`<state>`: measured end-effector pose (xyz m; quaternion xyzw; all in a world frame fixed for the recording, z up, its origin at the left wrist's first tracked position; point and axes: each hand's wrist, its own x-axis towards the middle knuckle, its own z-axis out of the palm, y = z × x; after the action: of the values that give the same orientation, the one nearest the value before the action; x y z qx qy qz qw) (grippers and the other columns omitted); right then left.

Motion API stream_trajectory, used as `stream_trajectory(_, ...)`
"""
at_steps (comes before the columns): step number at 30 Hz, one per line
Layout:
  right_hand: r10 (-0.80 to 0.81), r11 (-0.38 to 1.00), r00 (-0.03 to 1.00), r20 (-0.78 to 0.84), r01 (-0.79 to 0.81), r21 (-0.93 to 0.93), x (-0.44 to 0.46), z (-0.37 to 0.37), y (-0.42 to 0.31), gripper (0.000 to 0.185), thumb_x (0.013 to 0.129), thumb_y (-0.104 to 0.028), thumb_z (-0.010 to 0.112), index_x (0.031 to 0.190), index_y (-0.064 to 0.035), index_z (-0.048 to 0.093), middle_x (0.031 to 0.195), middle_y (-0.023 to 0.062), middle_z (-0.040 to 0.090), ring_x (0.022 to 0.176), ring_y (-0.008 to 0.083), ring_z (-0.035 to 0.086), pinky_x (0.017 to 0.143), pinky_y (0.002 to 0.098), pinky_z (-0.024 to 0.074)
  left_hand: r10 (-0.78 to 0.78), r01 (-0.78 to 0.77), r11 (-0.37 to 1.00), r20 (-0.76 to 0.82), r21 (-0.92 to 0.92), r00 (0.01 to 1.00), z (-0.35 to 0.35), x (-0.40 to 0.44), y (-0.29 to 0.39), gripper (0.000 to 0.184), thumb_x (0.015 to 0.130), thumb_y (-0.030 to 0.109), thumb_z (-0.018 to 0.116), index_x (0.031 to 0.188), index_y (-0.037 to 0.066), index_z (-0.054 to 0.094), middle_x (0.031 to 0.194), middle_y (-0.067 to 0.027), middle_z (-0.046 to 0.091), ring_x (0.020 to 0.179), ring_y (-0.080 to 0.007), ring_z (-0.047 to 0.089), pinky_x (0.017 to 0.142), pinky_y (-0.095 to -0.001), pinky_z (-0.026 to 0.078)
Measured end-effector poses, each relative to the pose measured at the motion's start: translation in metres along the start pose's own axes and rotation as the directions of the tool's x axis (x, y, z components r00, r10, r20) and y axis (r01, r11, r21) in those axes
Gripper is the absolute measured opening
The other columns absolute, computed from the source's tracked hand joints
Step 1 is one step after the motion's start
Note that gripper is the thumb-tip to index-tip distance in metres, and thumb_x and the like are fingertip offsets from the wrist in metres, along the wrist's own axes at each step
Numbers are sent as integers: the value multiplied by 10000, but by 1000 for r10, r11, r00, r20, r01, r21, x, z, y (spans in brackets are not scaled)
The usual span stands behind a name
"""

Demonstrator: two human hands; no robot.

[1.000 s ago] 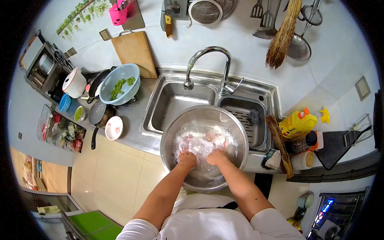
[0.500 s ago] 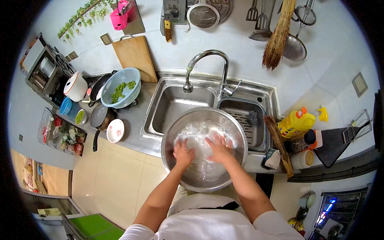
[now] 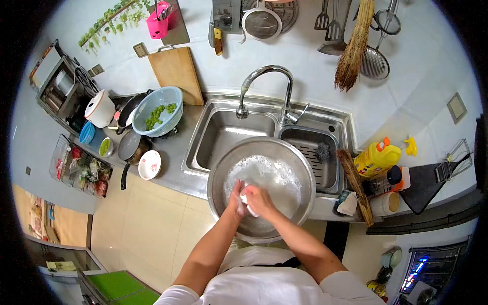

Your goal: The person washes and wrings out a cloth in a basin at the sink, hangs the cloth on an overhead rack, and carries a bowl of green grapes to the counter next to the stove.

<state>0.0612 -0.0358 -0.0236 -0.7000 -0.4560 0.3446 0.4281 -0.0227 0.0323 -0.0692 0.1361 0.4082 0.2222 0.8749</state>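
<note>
A large steel basin (image 3: 217, 170) of cloudy water with white suds (image 3: 267, 165) rests at the front edge of the sink. My left hand (image 3: 237, 199) and my right hand (image 3: 258, 200) meet over the left front of the basin. Between them shows a small white thing (image 3: 247, 204), wet and soft-looking; whether it is cloth or something else I cannot make out. My right hand curls round it, and my left hand presses against it with wet, whitish fingers. Part of the white thing is hidden by the fingers.
Behind the basin are the steel sink (image 3: 213, 124) and its faucet (image 3: 272, 71). On the left counter stand a blue colander (image 3: 175, 119) with green grapes, a white bowl (image 3: 149, 165) and a saucepan (image 3: 133, 147). A yellow bottle (image 3: 376, 160) and a wooden stick (image 3: 358, 190) are right.
Both hands were spread apart, fingers out, in the basin's water. They have come together at the left front and closed on the white thing. The suds now show more openly.
</note>
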Motion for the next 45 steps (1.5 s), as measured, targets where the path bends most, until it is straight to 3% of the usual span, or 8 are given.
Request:
stream_trajectory(4, -289, 952, 953, -87, 277, -130, -25, 9, -39, 144, 782, -192, 570, 776, -52, 605, 723, 144, 603, 660, 325, 586, 603, 402, 464, 220, -221, 975, -97, 1, 971, -4, 3, -8, 482, 891, 437, 433, 1233, 97, 439, 1146, -157, 529, 1013, -294, 534, 859, -458, 436)
stream_trajectory(8, -427, 883, 901, -76, 398, -246, -22, 19, -33, 201, 781, -237, 613, 674, -76, 557, 687, 116, 598, 617, 305, 586, 574, 413, 462, -38, 151, 979, 602, -139, 798, -63, 59, -23, 510, 881, 546, 379, 950, 78, 571, 899, -96, 599, 805, -263, 575, 642, -379, 473)
stream_trajectory(22, 105, 834, 974, -202, -197, -515, 42, -33, 55, 273, 871, -332, 468, 987, -128, 609, 1116, 146, 563, 1066, 349, 501, 872, 478, 396, 300, -232, 845, -66, 482, 952, 0, 20, 7, 259, 902, 293, 510, 968, 57, 594, 894, -68, 590, 727, -147, 547, 666, -281, 460)
stream_trajectory(25, 59, 701, 976, -211, -191, -687, 24, -38, 57, 421, 866, -378, 458, 1254, -214, 461, 1418, 107, 269, 1319, 332, 190, 991, 559, 229, 592, -438, 489, 81, 754, 802, 0, 19, 9, 258, 896, 245, 520, 1044, 44, 586, 900, -44, 604, 781, -123, 548, 739, -262, 442)
stream_trajectory(28, 172, 638, 983, 67, -60, -768, 11, -37, 45, 615, 849, -397, 480, 1394, -300, 213, 1489, 38, 23, 1363, 288, -47, 1023, 610, 3, 528, -12, -568, 376, 823, 762, 0, 9, 0, 590, 821, 303, 574, 1346, 181, 335, 1389, -100, 327, 1290, -327, 261, 1003, -520, 253)
stream_trajectory(32, 232, 542, 957, 176, 24, -840, 7, -28, 58, 673, 843, -410, 461, 1414, -307, 119, 1491, 29, -41, 1365, 273, -67, 1033, 569, -81, 366, 28, -714, 340, 700, 866, -16, 20, -16, 717, 806, 335, 553, 1405, 242, 170, 1480, -75, 66, 1344, -374, 62, 1040, -574, 114)
stream_trajectory(42, 9, 759, 998, -66, -50, -649, 32, -24, 59, 349, 772, -104, 532, 1119, -142, 531, 1092, 101, 548, 1088, 293, 482, 992, 565, 216, 582, -236, -233, 329, 944, 744, -51, 58, -11, 664, 816, 367, 557, 1371, 161, 258, 1364, -156, 336, 1241, -375, 324, 979, -558, 287)
stream_trajectory(45, -93, 943, 980, -176, 30, -331, 32, -27, 31, 275, 755, -64, 502, 1019, -94, 576, 984, 143, 580, 948, 319, 555, 866, 443, 400, 222, -199, 908, -22, 368, 975, -16, 30, 1, 537, 878, 459, 447, 1264, 87, 411, 1182, -142, 497, 1066, -322, 508, 883, -511, 412)
